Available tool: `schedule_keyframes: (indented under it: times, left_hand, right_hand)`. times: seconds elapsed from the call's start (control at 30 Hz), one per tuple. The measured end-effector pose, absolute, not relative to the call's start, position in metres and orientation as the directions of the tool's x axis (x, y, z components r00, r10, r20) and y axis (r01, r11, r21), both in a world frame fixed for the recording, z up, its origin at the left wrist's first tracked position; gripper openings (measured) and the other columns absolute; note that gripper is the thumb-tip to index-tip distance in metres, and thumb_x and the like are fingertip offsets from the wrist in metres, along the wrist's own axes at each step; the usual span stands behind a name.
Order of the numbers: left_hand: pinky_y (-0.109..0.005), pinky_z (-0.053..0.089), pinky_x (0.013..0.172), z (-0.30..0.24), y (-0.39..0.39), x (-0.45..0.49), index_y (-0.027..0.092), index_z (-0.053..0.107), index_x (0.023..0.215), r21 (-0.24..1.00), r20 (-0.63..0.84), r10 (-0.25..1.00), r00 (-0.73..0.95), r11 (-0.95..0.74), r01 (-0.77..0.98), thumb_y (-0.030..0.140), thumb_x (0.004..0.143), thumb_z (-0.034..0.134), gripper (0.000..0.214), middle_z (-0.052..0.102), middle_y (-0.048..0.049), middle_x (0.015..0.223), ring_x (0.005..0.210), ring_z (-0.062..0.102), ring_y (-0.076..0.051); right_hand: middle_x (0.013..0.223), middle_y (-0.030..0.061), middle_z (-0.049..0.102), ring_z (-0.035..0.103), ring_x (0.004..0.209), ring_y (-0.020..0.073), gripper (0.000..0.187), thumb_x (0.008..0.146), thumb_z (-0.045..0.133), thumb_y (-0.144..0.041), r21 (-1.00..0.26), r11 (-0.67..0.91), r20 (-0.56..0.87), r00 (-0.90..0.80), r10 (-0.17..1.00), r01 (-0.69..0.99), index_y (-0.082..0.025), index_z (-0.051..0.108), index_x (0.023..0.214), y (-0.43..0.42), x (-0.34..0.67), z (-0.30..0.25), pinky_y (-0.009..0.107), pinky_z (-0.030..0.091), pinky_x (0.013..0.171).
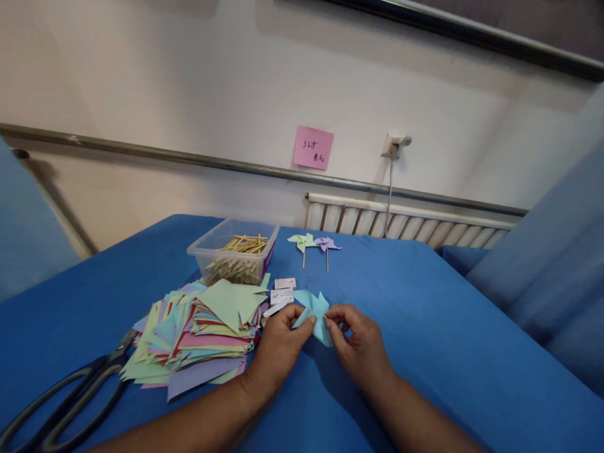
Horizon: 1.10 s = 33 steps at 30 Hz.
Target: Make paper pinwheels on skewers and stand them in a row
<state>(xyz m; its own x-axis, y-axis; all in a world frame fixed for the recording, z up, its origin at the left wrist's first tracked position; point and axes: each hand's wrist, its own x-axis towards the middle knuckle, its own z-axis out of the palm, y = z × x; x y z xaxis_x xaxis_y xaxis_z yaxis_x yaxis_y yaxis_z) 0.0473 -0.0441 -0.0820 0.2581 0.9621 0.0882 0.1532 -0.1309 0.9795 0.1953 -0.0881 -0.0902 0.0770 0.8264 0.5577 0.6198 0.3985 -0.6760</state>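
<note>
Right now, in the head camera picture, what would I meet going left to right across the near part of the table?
Scissors, coloured paper pile, left hand, pale blue pinwheel, right hand.

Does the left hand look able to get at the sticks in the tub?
Probably yes: the tub looks lidless, though the left hand holds blue paper and the paper pile lies partly between.

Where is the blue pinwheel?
In the head view, slightly right of centre and below mid-height: the blue pinwheel is pinched in the left hand, the right hand at its edge, right of the white boxes.
</note>
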Motion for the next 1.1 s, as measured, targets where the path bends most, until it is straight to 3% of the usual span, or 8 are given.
schedule_keyframes:
  times: [0.3, 0.53, 1.1]
  left_hand:
    - [-0.024, 0.039, 0.063, -0.0757, -0.0500, 0.0473, 0.017, 0.058, 0.071, 0.925, 0.195, 0.941, 0.277, -0.270, 0.267, 0.032, 0.078, 0.054, 0.016, 0.053, 0.0028, 0.066, 0.066, 0.049, -0.014]
    - [-0.023, 0.038, 0.061, -0.0718, -0.0524, 0.0483, 0.018, 0.057, 0.068, 0.923, 0.209, 0.938, 0.278, -0.283, 0.260, 0.030, 0.077, 0.052, 0.016, 0.052, 0.0031, 0.064, 0.064, 0.048, -0.014]
    - [-0.022, 0.039, 0.062, -0.0769, -0.0530, 0.0477, 0.018, 0.058, 0.070, 0.921, 0.240, 0.936, 0.256, -0.303, 0.246, 0.029, 0.076, 0.054, 0.013, 0.053, 0.0030, 0.066, 0.065, 0.049, -0.013]
  right_hand:
    - [0.081, 0.0015, 0.066, 0.060, 0.071, 0.0139, 0.015, 0.082, 0.053, -0.011, -0.633, 0.467, 0.612, 0.028, 0.791, 0.618, -0.021, 0.063, 0.088, -0.0911, 0.1923, -0.0871, 0.024, 0.045, 0.065]
    - [0.084, 0.0035, 0.066, 0.061, 0.078, 0.0156, 0.018, 0.081, 0.052, -0.009, -0.602, 0.493, 0.638, 0.007, 0.770, 0.628, -0.020, 0.063, 0.088, -0.0899, 0.1919, -0.0862, 0.026, 0.047, 0.071]
    - [0.076, 0.0019, 0.062, 0.058, 0.069, 0.0143, 0.013, 0.080, 0.051, -0.011, -0.649, 0.448, 0.593, 0.040, 0.804, 0.615, -0.020, 0.061, 0.081, -0.0911, 0.1900, -0.0867, 0.025, 0.046, 0.063]
